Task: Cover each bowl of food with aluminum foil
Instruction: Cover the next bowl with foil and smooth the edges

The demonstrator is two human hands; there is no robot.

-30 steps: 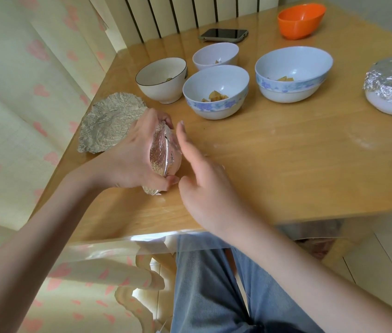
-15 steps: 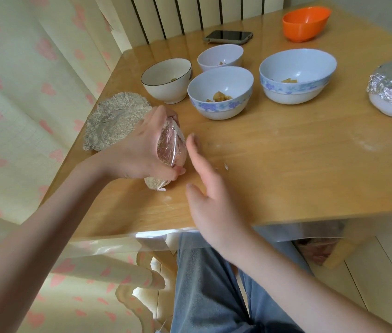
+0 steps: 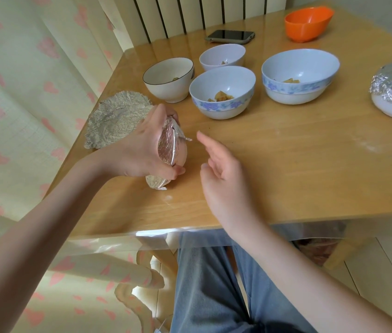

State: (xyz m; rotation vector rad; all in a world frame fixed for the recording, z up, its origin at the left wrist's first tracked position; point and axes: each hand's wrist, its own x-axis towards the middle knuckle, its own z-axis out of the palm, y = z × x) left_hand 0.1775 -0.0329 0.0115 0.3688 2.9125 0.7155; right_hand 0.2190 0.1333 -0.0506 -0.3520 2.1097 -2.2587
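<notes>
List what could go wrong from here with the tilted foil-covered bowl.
1. The left hand holds the foil-covered bowl tipped on its side; loose foil may let food spill.
2. A foil flap sticks out unpressed, and the right hand is off it, so the seal may lift.
3. The crumpled foil sheet overhangs the table edge and could slide off.

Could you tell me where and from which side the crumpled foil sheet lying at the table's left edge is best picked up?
Probably pinch the crumpled foil sheet at its ragged near-left rim, coming from the table edge: it lies nearly flat, that rim curls up slightly, and the left hand covers its right side.
</notes>
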